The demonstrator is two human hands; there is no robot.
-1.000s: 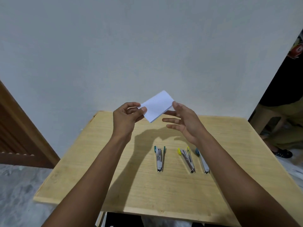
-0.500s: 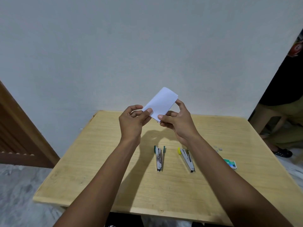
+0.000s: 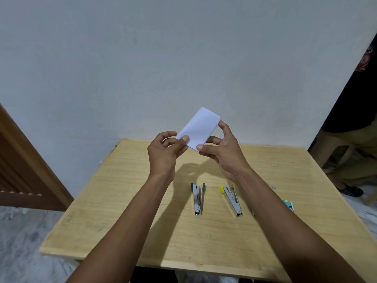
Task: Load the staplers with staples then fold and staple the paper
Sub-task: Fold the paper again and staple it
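Head camera, and you in the room: what is held up there?

A folded white paper (image 3: 199, 127), raised above the tabletop (image 3: 122, 221) at its far side. Left hand (image 3: 163, 154) fingers pinch its lower left corner; right hand (image 3: 222, 152) fingers grip the near corner and right edge, seemingly squaring the fold.

How does it look?

A small, crisp rectangle, layers showing along the right edge. Below lie a green-tipped stapler (image 3: 197, 198) and a yellow-tipped stapler (image 3: 232, 198), likely waiting for the stapling.
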